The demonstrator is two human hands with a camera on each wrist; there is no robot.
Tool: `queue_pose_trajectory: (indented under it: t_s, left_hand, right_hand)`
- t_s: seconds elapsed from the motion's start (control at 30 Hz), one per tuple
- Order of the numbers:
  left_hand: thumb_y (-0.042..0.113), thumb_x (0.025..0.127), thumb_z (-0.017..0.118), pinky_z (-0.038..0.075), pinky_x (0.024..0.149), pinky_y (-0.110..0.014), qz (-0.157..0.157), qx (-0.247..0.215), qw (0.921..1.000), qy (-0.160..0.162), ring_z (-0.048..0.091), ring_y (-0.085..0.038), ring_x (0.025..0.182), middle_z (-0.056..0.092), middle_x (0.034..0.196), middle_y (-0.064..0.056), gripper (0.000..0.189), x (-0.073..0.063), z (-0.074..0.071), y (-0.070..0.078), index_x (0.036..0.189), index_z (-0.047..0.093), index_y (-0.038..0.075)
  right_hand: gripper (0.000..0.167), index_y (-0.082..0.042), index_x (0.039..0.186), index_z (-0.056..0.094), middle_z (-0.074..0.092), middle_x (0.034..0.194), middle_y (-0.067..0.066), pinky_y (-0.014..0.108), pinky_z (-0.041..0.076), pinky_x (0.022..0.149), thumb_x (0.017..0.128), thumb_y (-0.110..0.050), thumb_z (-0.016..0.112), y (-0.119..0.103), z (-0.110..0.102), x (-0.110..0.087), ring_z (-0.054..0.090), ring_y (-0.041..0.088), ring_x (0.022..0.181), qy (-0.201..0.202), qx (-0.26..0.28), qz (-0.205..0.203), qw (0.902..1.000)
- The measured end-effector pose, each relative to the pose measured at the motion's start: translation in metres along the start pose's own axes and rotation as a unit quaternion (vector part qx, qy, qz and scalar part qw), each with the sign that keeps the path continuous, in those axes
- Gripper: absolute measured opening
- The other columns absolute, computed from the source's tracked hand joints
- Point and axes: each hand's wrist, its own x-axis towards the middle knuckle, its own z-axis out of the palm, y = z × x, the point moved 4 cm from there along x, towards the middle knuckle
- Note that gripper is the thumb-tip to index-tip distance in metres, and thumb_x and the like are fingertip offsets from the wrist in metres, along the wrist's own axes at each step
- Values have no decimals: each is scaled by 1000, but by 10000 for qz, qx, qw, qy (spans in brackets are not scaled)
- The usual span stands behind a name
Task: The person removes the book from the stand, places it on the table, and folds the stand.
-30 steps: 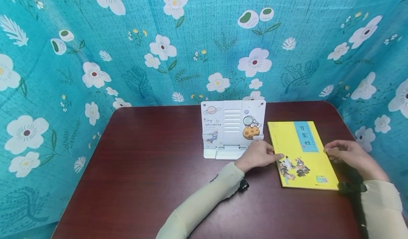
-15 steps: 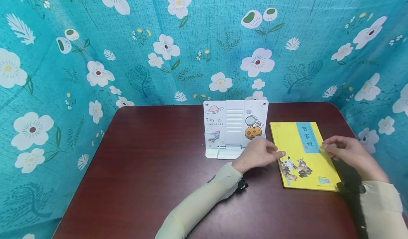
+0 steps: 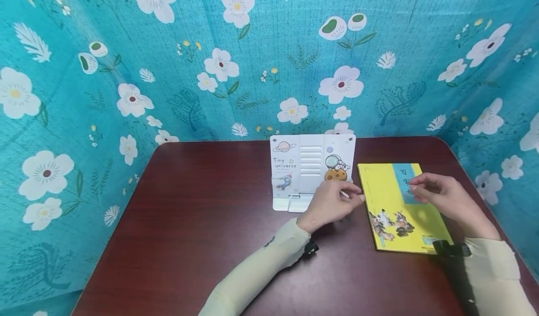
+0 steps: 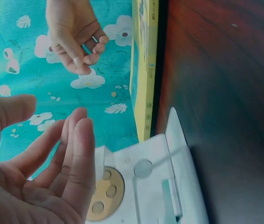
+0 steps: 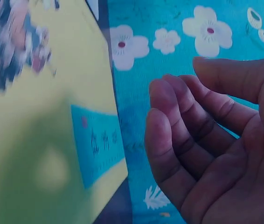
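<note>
A yellow book (image 3: 379, 187) with a blue title panel lies flat on the table's right side. To its left stands a white book stand (image 3: 311, 182) printed with an astronaut and a planet. My left hand (image 3: 330, 203) hovers before the stand's lower right corner, fingertips near the book's left edge. Its fingers (image 4: 78, 154) are loosely bent with nothing between them and the thumb. Over the right part of the book hangs my right hand (image 3: 450, 201), partly covering the title panel. The right wrist view shows its fingers (image 5: 160, 135) relaxed and apart from the thumb, holding nothing.
A dark red-brown table (image 3: 202, 222) with rounded far corners carries everything. Behind and beside it hangs a teal curtain (image 3: 252, 96) with white flowers. Black wrist bands show at both sleeves.
My left hand has drawn back left, off the book's edge. My right hand has risen and moved left from the book's right edge to over its cover. The book stays flat.
</note>
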Motion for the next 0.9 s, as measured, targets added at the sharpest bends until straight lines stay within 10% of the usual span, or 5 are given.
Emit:
queue_pose_trajectory:
  t_s: [0.9]
  left_hand:
    - [14,94,74,59,75,-11,240,-293,9875,1532,76,-6,88,81,98,-5,20,-31,-61,-30,113,78,7]
  right_hand:
    - [25,-1,119,68,76,105,20,17,59,72,101,-18,70,-58,33,19,72,-1,82,-35,131,-707,9974]
